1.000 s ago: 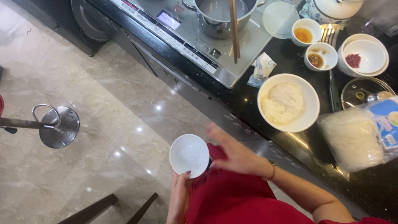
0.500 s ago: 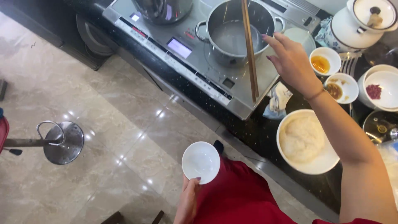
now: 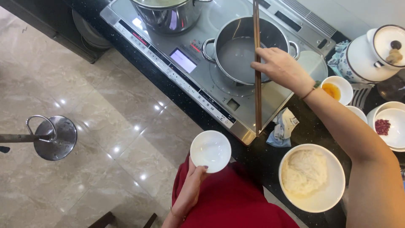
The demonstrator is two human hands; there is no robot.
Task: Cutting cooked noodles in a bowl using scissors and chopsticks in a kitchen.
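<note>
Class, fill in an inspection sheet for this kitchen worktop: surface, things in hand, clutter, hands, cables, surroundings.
Surface: black counter carrying a silver cooktop.
Things in hand: small white bowl, empty; long chopsticks across an open steel pot.
Clutter: plate of white noodles, sauce dish, bowl of red beans, crumpled cloth, lidded white jar.
Hands: left hand holds the bowl; right hand grips the chopsticks.
Cables: nothing seen.
Surroundings: glossy tiled floor, stool base.

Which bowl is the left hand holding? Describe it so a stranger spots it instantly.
Start at the silver cooktop on the dark counter. Just off its near corner, over the red clothing, the left hand holds up a small white bowl. Unlike the counter's other bowls, it is empty and off the counter.
</note>
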